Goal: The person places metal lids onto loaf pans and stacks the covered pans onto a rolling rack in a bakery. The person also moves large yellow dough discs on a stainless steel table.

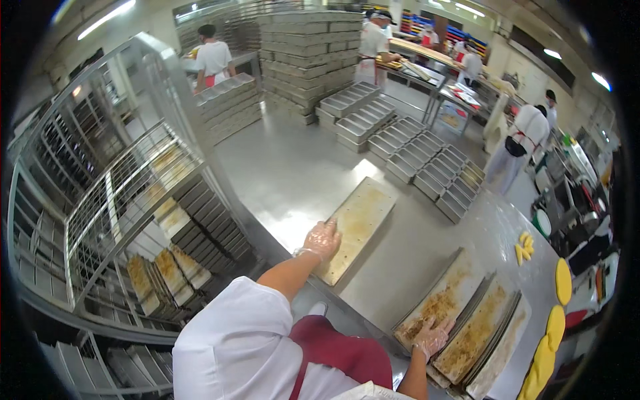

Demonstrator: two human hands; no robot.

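On the metal table lies a long flat metal lid or pan (357, 225) with small holes and light brown stains. My left hand (324, 240), in a clear plastic glove, rests on its left edge, thumb and fingers partly hidden. My right hand (433, 338), also in a clear glove, lies with fingers spread on the near end of a brown-stained metal lid (442, 295). Right beside that one are stacked stained metal lids (477, 330) and a paler lid (505, 350). Whether the right hand grips the lid cannot be told.
Strapped loaf pans (415, 147) stand in rows across the table, with tall pan stacks (310, 55) behind. A metal rack (135, 200) holding pans and lids stands at left. Yellow pieces (524, 247) and yellow gloves (545, 355) lie at right. Co-workers (214, 57) stand beyond.
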